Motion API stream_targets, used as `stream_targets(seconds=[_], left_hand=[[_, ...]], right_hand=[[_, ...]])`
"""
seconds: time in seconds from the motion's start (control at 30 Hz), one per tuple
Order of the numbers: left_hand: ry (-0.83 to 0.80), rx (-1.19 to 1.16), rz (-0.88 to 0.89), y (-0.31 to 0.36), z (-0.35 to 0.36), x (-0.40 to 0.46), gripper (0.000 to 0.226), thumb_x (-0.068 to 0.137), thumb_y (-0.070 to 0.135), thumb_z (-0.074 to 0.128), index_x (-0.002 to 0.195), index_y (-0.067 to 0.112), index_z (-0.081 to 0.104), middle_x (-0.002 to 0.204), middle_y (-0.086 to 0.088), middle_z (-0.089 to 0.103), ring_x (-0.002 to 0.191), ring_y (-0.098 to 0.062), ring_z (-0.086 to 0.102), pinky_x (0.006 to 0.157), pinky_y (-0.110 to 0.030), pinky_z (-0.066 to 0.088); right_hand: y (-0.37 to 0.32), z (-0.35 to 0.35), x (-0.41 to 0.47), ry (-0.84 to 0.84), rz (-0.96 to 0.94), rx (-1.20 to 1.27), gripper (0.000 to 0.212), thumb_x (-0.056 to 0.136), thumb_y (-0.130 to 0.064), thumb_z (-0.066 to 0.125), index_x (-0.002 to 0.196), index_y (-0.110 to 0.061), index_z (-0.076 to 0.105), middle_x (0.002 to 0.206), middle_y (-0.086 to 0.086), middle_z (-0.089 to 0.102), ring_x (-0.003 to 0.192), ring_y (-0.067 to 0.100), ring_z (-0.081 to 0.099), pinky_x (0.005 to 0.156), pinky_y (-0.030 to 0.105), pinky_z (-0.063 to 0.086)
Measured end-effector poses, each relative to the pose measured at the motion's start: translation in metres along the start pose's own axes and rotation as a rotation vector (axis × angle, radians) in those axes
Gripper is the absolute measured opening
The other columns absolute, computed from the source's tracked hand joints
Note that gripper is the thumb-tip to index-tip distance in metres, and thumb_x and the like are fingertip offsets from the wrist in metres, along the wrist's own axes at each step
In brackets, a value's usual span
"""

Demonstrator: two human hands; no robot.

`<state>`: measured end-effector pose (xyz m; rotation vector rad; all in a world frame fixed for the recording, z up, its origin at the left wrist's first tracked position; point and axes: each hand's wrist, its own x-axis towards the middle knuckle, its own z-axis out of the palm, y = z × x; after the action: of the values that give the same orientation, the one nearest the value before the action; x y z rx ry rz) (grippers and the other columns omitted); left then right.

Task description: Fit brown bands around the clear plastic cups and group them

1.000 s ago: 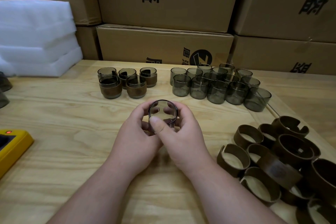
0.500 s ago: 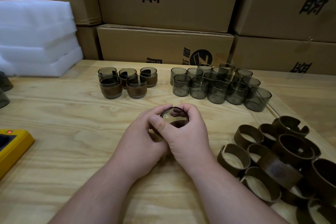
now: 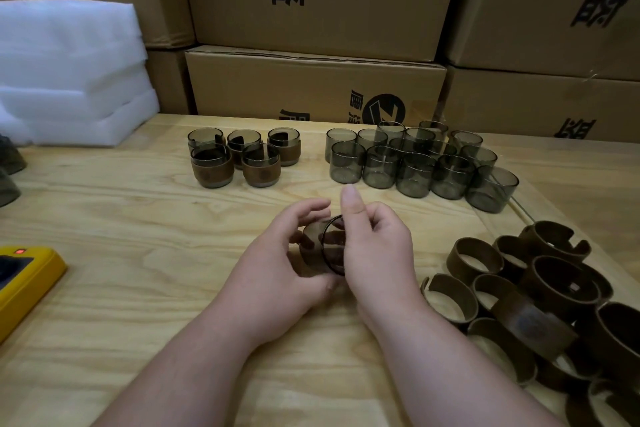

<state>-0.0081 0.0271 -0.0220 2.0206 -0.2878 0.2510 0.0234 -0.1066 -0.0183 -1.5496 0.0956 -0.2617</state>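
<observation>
Landmark: the smoky clear cup (image 3: 320,246) held above mid-table.

Far left of the cup, at the frame edge: a yellow device (image 3: 26,282) with a small red light lit, lying on the wooden table (image 3: 131,239). Beyond it, up-left of the cup, a stack of white foam sheets (image 3: 69,73).

Behind and left of the cup: five banded cups (image 3: 239,158), upright, clustered close, each with a brown sleeve on.

Left hand (image 3: 277,274): fingers curled round the cup's left side, thumb low; it holds the cup tipped on its side, rim toward the right.

Right hand (image 3: 374,253): lies against the cup's rim on the right, fingers curled in, thumb standing straight up past the rim. Whether these fingers actually clamp the cup or only rest on it I cannot tell; the hand hides the contact. No brown sleeve visible on this cup.

Behind and right of the cup: a tight group of bare cups (image 3: 415,163), upright, touching one another.

Right of the cup, down to the frame corner: a loose heap of brown bands (image 3: 540,302), split rings overlapping.

Behind everything, stacked cardboard boxes (image 3: 329,10) with black print.
</observation>
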Motion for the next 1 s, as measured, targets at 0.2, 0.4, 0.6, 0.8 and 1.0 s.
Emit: stream_targets(seconds=[0.2, 0.4, 0.6, 0.8, 1.0], left_hand=[[0.083, -0.072, -0.031, -0.002, 0.001, 0.002, 0.071, 0.052, 0.040, 0.092, 0.112, 0.053, 0.057, 0.114, 0.028, 0.063, 0.095, 0.002, 0.064, 0.074, -0.010, 0.049], [0.183, -0.121, -0.040, -0.004, 0.000, 0.005, 0.063, 0.054, 0.035, 0.085, 0.111, 0.050, 0.064, 0.119, 0.010, 0.068, 0.101, -0.010, 0.067, 0.088, -0.035, 0.058], [0.213, -0.175, 0.017, -0.005, 0.000, 0.005, 0.075, 0.057, 0.029, 0.089, 0.116, 0.062, 0.057, 0.115, 0.017, 0.061, 0.098, -0.009, 0.072, 0.083, -0.025, 0.057], [0.298, -0.137, 0.080, -0.003, 0.002, 0.006, 0.082, 0.065, 0.031, 0.085, 0.131, 0.060, 0.047, 0.127, 0.027, 0.061, 0.113, -0.003, 0.065, 0.091, -0.029, 0.050], [0.281, -0.137, 0.056, -0.003, 0.003, 0.005, 0.090, 0.065, 0.043, 0.079, 0.141, 0.062, 0.036, 0.127, 0.030, 0.063, 0.118, 0.001, 0.062, 0.095, -0.025, 0.048]], right_hand=[[-0.003, 0.000, -0.006, 0.004, 0.004, 0.154, 0.044, 0.086, -0.066, 0.053, 0.081, -0.025, 0.070, 0.082, -0.001, 0.076, 0.078, 0.016, 0.074, 0.076, 0.046, 0.063], [0.003, 0.004, -0.009, -0.081, -0.182, 0.034, 0.043, 0.072, -0.063, 0.066, 0.103, -0.034, 0.065, 0.101, -0.018, 0.069, 0.097, 0.004, 0.066, 0.082, 0.026, 0.056], [0.007, 0.005, -0.003, -0.074, -0.117, 0.009, 0.016, 0.102, -0.028, 0.054, 0.102, -0.039, 0.065, 0.097, -0.024, 0.070, 0.088, -0.004, 0.066, 0.075, 0.021, 0.051], [0.004, 0.004, -0.009, -0.262, -0.103, 0.085, 0.042, 0.078, -0.055, 0.067, 0.116, -0.036, 0.067, 0.110, -0.015, 0.073, 0.098, 0.007, 0.072, 0.079, 0.026, 0.060], [0.002, 0.004, -0.010, -0.296, -0.153, 0.076, 0.047, 0.076, -0.043, 0.075, 0.120, -0.026, 0.068, 0.111, -0.007, 0.075, 0.097, 0.012, 0.074, 0.084, 0.030, 0.059]])
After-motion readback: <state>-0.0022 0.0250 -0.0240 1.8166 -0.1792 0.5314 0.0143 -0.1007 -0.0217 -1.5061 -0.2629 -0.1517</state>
